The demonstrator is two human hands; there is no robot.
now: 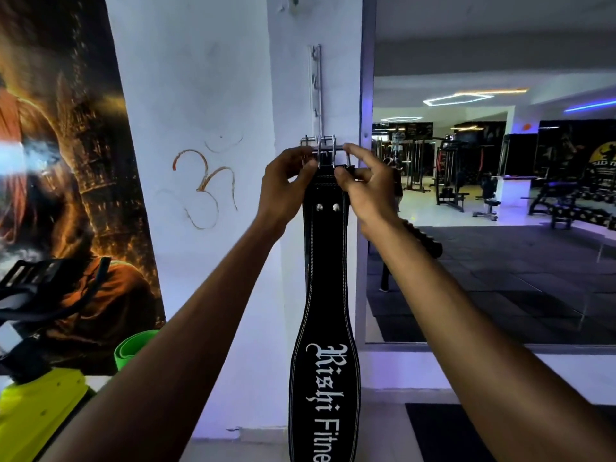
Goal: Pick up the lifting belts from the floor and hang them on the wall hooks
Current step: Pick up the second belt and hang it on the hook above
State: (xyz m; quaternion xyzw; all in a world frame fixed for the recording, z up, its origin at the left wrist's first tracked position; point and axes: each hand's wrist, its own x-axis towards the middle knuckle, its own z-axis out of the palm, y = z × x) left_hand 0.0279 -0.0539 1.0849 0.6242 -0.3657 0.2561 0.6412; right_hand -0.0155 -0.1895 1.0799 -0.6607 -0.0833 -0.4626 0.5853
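Note:
A black lifting belt (326, 295) with white lettering hangs straight down against the white pillar. Its metal buckle (321, 150) sits at the lowest hook of a vertical metal hook rail (316, 85) screwed to the pillar. My left hand (286, 185) pinches the buckle's left side. My right hand (366, 185) pinches the right side and the belt's top edge. Whether the buckle rests fully on the hook is hidden by my fingers. The upper hooks of the rail carry nothing.
A large wall mirror (500, 195) to the right shows gym machines and dark floor mats. A poster (66, 161) covers the wall at left. Yellow-green equipment (40, 408) and a green roll (133, 351) stand at lower left.

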